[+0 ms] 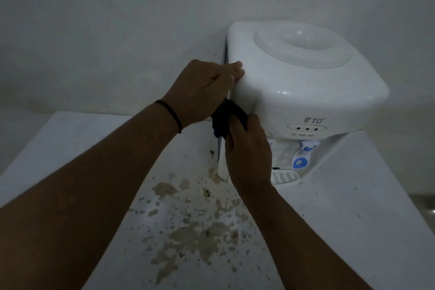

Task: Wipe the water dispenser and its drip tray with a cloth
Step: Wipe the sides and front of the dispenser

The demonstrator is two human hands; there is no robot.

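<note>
A white countertop water dispenser point(306, 82) stands against the wall, seen from above, with its round bottle seat on top. My left hand point(204, 89) grips its left upper edge, thumb on the top rim. My right hand point(247, 150) holds a dark cloth point(227, 120) bunched against the dispenser's left front corner. Below the front panel a blue tap point(301, 160) shows, and beneath it the white slotted drip tray point(286, 176), partly hidden by my right wrist.
The dispenser stands on a white surface point(353, 207) with brown stains and peeled patches point(193, 226) in front. A plain white wall point(117, 30) rises close behind and to the left. A dark gap lies past the surface's right edge.
</note>
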